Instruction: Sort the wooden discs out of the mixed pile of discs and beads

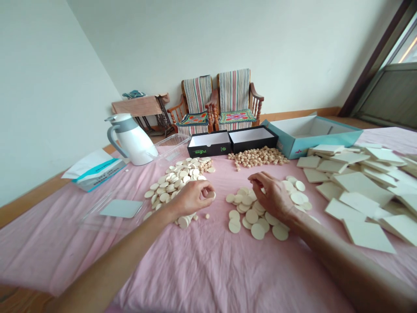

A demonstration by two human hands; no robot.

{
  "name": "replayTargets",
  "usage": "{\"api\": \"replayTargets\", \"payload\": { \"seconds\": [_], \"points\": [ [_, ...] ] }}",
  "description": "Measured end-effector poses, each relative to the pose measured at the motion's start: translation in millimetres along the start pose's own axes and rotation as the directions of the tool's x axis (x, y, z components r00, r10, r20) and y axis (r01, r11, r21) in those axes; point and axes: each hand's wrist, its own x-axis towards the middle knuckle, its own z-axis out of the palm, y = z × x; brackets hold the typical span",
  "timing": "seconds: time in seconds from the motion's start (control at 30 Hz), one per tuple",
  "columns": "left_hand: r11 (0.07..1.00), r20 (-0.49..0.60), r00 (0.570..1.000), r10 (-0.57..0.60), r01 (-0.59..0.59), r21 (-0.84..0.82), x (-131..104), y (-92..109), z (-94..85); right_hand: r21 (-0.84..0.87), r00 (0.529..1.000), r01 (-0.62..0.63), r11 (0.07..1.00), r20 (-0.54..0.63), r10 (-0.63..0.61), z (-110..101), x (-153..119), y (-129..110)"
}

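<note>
My left hand (192, 199) is closed in a pinch on a small round wooden disc (211, 195). It is at the right side of a heap of thick wooden discs (169, 187). My right hand (272, 194) hovers above a spread of flat, thin wooden discs (258, 230). Its fingers are curled together, and whatever they may hold is hidden. Between the hands and nearer to me, one small wooden bead (207, 216) lies on the pink cloth (208, 269).
Behind the hands lies a pile of wooden beads (260, 157), before two black boxes (208, 143) and a blue box (319, 135). Square wooden boards (365, 191) are heaped right. Left are a white jug (132, 139), a tissue pack (97, 171) and a clear plastic tray (94, 208).
</note>
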Motion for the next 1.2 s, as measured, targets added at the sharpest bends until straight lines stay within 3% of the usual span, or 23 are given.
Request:
{"api": "replayTargets", "payload": {
  "seconds": [0.13, 0.23, 0.37, 0.53, 0.67, 1.2],
  "points": [
    [0.994, -0.038, 0.995, 0.094, -0.096, -0.052, 8.8, 14.8, 5.0, 0.015, 1.0, 0.01, 1.0, 0.006, -0.01, -1.8, 0.7, -2.3],
    [0.978, 0.029, 0.989, 0.143, -0.146, 0.146, 3.0, 13.1, -6.3, 0.021, 1.0, 0.021, 1.0, 0.007, -0.021, -2.5, 1.0, -4.3],
    [0.894, 0.176, 0.977, 0.122, -0.185, 0.409, -13.7, 2.9, -18.8, 0.018, 0.999, 0.047, 0.999, 0.013, -0.047, -1.9, 0.0, -7.9],
    [0.816, 0.213, 0.974, 0.081, -0.187, 0.548, -23.3, -2.7, -11.0, 0.001, 0.998, 0.057, 0.998, 0.03, -0.057, -1.8, -1.4, -11.0],
    [0.807, 0.187, 0.979, 0.074, -0.169, 0.566, -21.3, -5.0, -6.0, 0.006, 0.998, 0.058, 0.998, 0.036, -0.058, -1.3, -1.7, -10.2],
    [0.847, 0.207, 0.977, 0.046, -0.148, 0.511, -21.4, -8.9, -19.5, 0.0, 0.996, 0.058, 0.998, 0.07, -0.058, 1.2, -3.1, -9.3]
  ]
}}
